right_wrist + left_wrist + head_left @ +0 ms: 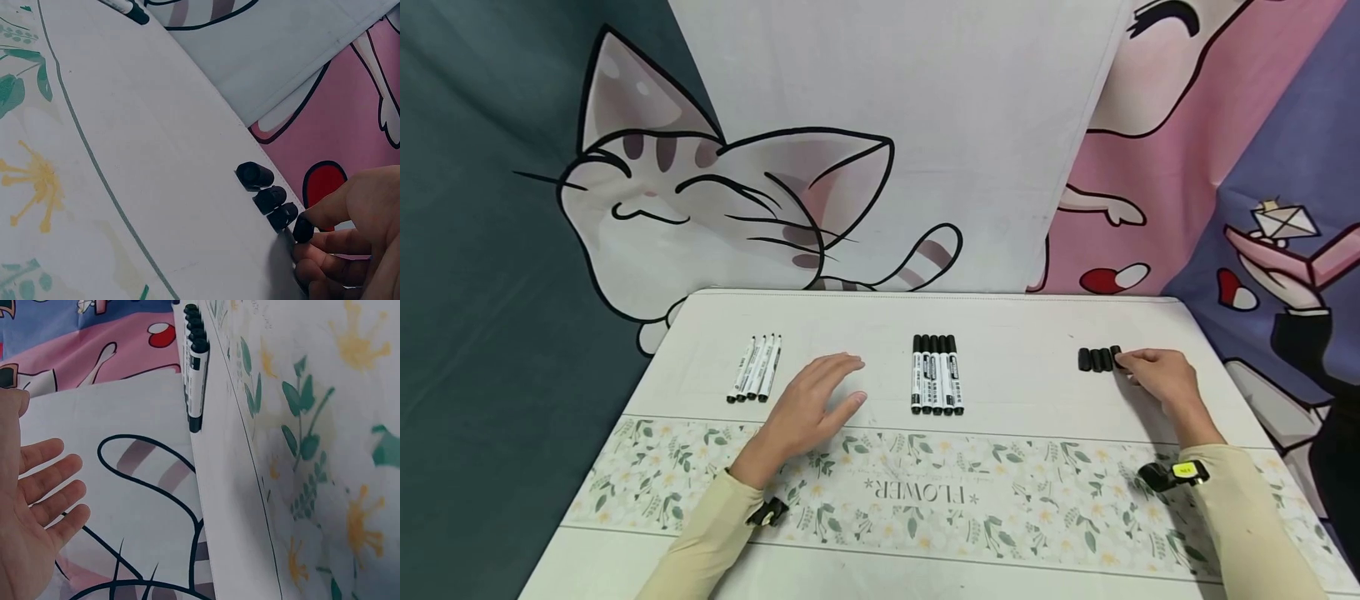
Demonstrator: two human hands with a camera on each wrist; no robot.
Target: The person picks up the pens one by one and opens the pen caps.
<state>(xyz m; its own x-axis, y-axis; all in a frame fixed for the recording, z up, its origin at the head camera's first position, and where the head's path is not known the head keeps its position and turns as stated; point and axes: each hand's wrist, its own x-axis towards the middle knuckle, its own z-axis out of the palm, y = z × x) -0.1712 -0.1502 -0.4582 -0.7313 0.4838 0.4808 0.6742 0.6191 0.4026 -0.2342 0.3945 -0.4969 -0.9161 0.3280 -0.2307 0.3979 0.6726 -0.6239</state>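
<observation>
Our right hand has one black cap pinched between thumb and fingers, at the right end of a row of three loose caps. Can't tell if it touches the table or sits just off it. Looks to us like cap handling at the row's end, so: light pinch, cap parallel to its neighbours, only thumb and fingertips near the row. Main risk is brushing the next cap and rolling it out of line; if we let go here, best to clear the fingers to the right, away from the row.

Our left hand is empty, fingers extended and spread from the thumb, between the four uncapped markers and the five capped markers. It's nearer the uncapped set, which lies just beyond it to the left, narrow tips toward the table's far edge. Capped set is on its right, black caps also facing the far edge. Held cap is well apart from the left hand, over on the table's right side
</observation>
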